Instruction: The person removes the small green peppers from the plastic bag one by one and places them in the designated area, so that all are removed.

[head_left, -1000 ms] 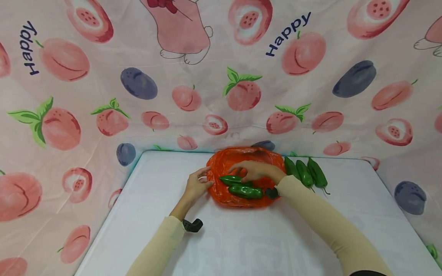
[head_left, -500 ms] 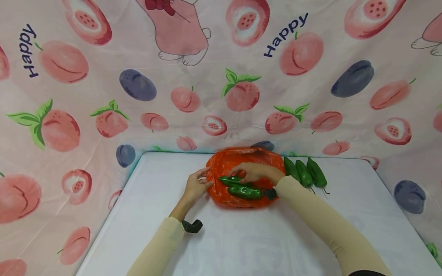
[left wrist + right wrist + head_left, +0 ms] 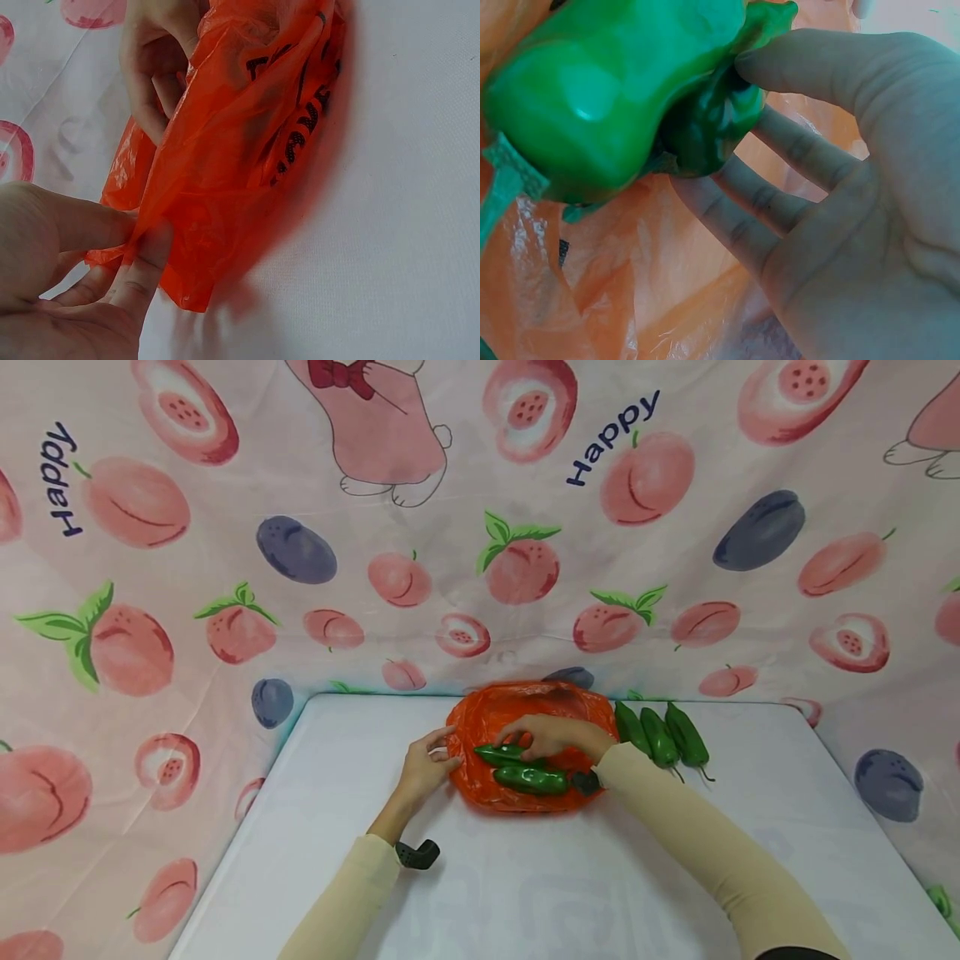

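An orange-red plastic bag (image 3: 487, 714) lies spread at the back of the table, with two glossy green peppers on it. My left hand (image 3: 422, 768) pinches the bag's left edge; thumb and fingers close on the thin film (image 3: 187, 217) in the left wrist view. Over the bag, my right hand (image 3: 551, 733) grips the farther green pepper (image 3: 497, 753). The right wrist view has my thumb on top of this pepper (image 3: 712, 127) and fingers beneath it. Alongside it, nearer the front, is the other green pepper (image 3: 531, 780), its stem visible in the right wrist view.
Three more green peppers (image 3: 662, 737) lie side by side just right of the bag, stems toward the front. A white table (image 3: 540, 877) extends in front. Behind it hangs a fruit-printed cloth (image 3: 442, 543). Each wrist wears a dark device (image 3: 417, 854).
Both hands, the bag and the peppers hold their places. Only the head view has shifted slightly.
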Demonstrator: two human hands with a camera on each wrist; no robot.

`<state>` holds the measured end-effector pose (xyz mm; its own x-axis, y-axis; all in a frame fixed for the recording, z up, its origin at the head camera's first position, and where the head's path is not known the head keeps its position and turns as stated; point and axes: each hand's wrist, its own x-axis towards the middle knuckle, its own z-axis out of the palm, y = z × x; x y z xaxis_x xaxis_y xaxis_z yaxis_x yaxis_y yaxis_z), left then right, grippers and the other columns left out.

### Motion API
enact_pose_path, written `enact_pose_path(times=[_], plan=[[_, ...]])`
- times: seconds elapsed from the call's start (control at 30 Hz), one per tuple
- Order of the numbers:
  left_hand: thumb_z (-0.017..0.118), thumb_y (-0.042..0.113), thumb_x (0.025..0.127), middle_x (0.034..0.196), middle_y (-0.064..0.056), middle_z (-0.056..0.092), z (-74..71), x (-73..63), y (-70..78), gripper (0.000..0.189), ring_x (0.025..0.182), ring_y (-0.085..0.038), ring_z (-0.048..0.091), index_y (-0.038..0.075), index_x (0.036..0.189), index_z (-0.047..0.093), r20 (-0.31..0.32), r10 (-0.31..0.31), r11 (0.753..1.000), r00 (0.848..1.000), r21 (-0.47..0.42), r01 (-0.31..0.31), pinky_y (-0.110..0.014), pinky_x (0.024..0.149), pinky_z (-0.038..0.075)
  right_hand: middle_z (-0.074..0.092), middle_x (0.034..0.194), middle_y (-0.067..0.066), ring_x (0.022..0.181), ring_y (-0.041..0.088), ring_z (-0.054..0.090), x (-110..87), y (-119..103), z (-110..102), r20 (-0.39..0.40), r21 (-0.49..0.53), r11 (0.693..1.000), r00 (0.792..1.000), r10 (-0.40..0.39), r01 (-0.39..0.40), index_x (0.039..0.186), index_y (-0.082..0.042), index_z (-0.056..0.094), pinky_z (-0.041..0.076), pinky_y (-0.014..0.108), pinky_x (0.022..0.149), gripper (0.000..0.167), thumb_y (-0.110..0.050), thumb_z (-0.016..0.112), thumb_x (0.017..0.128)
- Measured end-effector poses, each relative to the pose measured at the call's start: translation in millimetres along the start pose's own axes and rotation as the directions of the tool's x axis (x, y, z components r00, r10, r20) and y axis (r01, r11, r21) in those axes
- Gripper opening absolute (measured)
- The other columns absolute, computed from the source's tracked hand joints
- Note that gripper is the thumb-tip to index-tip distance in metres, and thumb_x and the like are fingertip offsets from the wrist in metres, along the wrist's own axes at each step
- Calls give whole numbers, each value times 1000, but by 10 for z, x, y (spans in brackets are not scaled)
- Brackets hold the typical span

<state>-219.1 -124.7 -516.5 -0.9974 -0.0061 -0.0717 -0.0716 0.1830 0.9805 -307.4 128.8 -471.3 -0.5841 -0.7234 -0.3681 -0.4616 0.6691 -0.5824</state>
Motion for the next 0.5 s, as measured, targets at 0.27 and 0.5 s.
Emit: enact_pose_path(times=[0.27,0.5], plan=[[72,-8,90,124,-17,58,-3,-3,8,59,92,-17,68,11,145,59,10,4,1000,1000,8,-4,-30,76,59,60,130,2,119,25,55,9,-1,11,-15,13,1000,1000,8,-8,134,-32,65,51,45,100,46,-5,68,97],[72,-7,91,124,-17,59,-3,-2,2,58,95,-20,69,10,145,59,7,3,1000,1000,28,-3,-33,77,59,59,134,4,122,28,55,2,-26,17,-27,-5,1000,1000,8,-8,131,-32,66,49,51,103,46,-3,70,95]])
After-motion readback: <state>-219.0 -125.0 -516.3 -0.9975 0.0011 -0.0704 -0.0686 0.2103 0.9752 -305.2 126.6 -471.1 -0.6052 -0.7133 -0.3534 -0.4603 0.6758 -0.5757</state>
